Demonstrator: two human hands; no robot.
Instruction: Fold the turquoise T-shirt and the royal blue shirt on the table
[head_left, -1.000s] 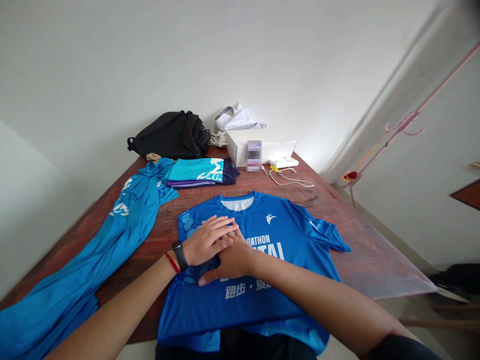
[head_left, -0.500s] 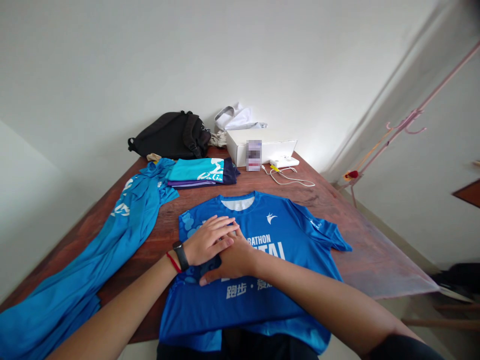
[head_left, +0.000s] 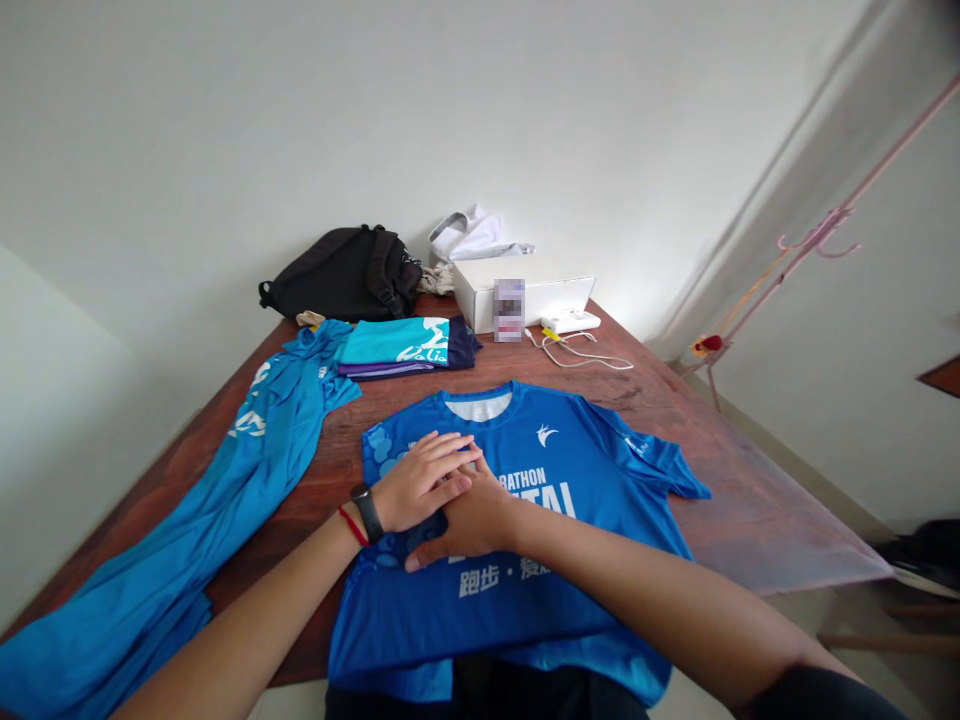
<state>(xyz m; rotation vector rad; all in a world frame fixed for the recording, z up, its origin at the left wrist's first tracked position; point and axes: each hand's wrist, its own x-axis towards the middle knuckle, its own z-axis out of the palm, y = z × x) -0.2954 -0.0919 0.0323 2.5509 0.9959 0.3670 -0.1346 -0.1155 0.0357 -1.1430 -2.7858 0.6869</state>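
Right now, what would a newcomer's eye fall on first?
The bright blue marathon T-shirt lying flat mid-table draws the eye, with the left hand and right hand meeting on it. A rumpled blue garment lies to its left; a black backpack sits at the far end.

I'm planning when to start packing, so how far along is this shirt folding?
Done: the folded stack of teal and purple garments looks finished. In hand: a blue marathon T-shirt lies flat, with the left hand and right hand resting on it, not yet folded. Left: the loose blue shirts heaped at the left.
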